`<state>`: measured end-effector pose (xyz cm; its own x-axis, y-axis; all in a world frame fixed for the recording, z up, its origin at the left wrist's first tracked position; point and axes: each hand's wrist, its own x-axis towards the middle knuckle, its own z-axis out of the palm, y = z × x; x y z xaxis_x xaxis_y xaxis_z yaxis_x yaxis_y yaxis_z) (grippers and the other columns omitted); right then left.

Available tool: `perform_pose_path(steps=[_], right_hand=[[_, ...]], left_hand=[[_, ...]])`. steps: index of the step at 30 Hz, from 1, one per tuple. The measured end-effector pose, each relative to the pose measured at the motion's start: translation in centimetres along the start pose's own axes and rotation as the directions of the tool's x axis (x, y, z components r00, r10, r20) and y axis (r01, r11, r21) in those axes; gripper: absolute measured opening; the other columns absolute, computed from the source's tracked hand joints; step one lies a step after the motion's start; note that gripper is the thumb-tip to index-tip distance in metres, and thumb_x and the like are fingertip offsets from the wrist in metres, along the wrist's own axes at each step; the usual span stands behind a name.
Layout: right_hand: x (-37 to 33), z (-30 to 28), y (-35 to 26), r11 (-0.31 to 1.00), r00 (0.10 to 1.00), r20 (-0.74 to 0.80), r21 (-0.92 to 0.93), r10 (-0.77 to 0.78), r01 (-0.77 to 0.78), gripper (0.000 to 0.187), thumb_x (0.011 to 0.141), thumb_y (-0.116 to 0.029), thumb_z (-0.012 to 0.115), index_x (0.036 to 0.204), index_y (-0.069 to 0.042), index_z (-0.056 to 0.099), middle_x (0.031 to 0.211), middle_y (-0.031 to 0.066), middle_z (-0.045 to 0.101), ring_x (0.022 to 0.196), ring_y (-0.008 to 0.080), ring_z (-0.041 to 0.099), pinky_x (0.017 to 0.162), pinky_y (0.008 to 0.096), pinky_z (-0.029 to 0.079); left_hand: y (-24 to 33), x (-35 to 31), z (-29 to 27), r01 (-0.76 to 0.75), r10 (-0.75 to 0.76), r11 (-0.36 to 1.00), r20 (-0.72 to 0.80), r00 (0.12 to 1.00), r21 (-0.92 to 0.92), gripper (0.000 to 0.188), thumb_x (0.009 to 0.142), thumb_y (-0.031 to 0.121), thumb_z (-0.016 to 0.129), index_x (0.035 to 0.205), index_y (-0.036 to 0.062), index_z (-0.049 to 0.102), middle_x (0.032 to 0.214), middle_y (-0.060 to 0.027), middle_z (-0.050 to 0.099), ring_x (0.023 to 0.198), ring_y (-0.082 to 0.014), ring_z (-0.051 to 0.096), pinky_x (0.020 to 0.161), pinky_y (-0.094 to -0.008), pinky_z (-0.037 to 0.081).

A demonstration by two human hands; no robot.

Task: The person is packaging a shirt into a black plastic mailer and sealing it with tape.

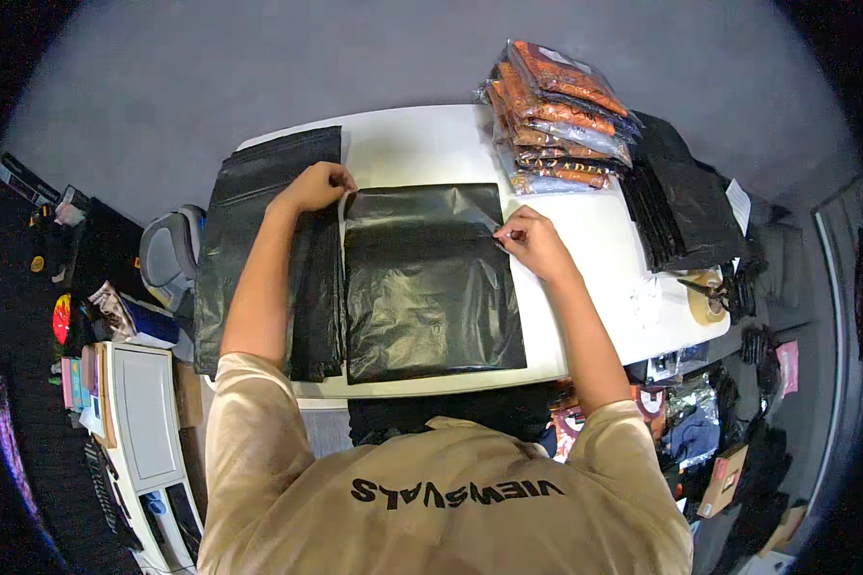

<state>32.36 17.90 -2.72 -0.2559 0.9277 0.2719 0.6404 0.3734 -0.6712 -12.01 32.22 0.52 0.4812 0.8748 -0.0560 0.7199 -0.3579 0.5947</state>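
Note:
A glossy black plastic bag (422, 297) lies flat on the white table (408, 158) in front of me, a crease running across its upper part. My left hand (318, 187) pinches the bag's upper left corner between thumb and fingers. At the upper right edge of the bag, a little lower, my right hand (532, 240) is closed in a pinch on the bag's side. A stack of black plastic bags (268, 249) lies to the left, partly under my left forearm and touching the flat bag's left side.
Clear packages of folded orange and dark clothing (561, 120) stand piled at the table's far edge. More black bags (686, 211) lie at the right end, near a tape roll (705, 302). Left of the table are a grey chair (171, 251) and a white cabinet (149, 412).

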Motion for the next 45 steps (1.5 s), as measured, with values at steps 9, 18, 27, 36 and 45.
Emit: perform_pose_path(steps=[9, 18, 27, 36, 45], right_hand=[[-0.1, 0.0, -0.2, 0.999, 0.999, 0.016, 0.007, 0.035, -0.035, 0.011, 0.086, 0.003, 0.078, 0.096, -0.002, 0.080, 0.097, 0.0114, 0.067, 0.085, 0.0260, 0.071, 0.079, 0.0365, 0.059], [-0.3, 0.2, 0.2, 1.000, 1.000, -0.002, 0.022, 0.011, -0.010, 0.013, 0.085, 0.004, 0.078, 0.096, -0.002, 0.081, 0.095, 0.0109, 0.067, 0.084, 0.0245, 0.071, 0.077, 0.0357, 0.059], [-0.2, 0.1, 0.7, 1.000, 1.000, -0.002, 0.012, 0.006, -0.006, 0.016, 0.082, 0.002, 0.079, 0.096, -0.005, 0.081, 0.096, 0.0128, 0.067, 0.086, 0.0295, 0.071, 0.079, 0.0390, 0.058], [-0.1, 0.3, 0.5, 1.000, 1.000, 0.000, 0.024, 0.016, -0.016, 0.013, 0.085, 0.004, 0.078, 0.096, -0.002, 0.080, 0.096, 0.0099, 0.067, 0.084, 0.0224, 0.069, 0.077, 0.0343, 0.057], [-0.2, 0.2, 0.8, 1.000, 1.000, 0.000, -0.014, -0.020, 0.020, 0.013, 0.085, 0.005, 0.078, 0.096, -0.002, 0.080, 0.097, 0.0108, 0.067, 0.083, 0.0230, 0.069, 0.077, 0.0343, 0.057]], left_hand=[[1.4, -4.5, 3.2, -0.152, 0.216, 0.964, -0.312, 0.925, 0.216, 0.034, 0.080, 0.004, 0.073, 0.114, 0.0066, 0.077, 0.113, -0.0120, 0.071, 0.108, -0.0318, 0.063, 0.101, -0.0427, 0.050], [0.7, -3.9, 4.1, -0.092, 0.131, 0.990, -0.425, 0.896, 0.110, 0.032, 0.085, 0.002, 0.073, 0.116, 0.0046, 0.078, 0.111, -0.0102, 0.073, 0.102, -0.0300, 0.066, 0.104, -0.0422, 0.050], [1.0, -4.1, 4.1, -0.149, 0.009, 0.931, -0.387, 0.922, -0.333, 0.039, 0.088, -0.003, 0.069, 0.125, 0.0056, 0.077, 0.108, -0.0105, 0.077, 0.101, -0.0197, 0.072, 0.095, -0.0362, 0.057], [0.5, -3.4, 4.1, -0.129, 0.023, 0.962, -0.399, 0.917, -0.242, 0.026, 0.091, 0.000, 0.073, 0.116, 0.0038, 0.080, 0.099, -0.0076, 0.078, 0.089, -0.0137, 0.069, 0.083, -0.0315, 0.056], [0.2, -3.1, 5.0, -0.081, -0.050, 0.974, -0.554, 0.831, -0.210, 0.018, 0.092, 0.004, 0.076, 0.109, 0.0020, 0.081, 0.087, -0.0071, 0.077, 0.079, -0.0130, 0.069, 0.074, -0.0317, 0.055]])
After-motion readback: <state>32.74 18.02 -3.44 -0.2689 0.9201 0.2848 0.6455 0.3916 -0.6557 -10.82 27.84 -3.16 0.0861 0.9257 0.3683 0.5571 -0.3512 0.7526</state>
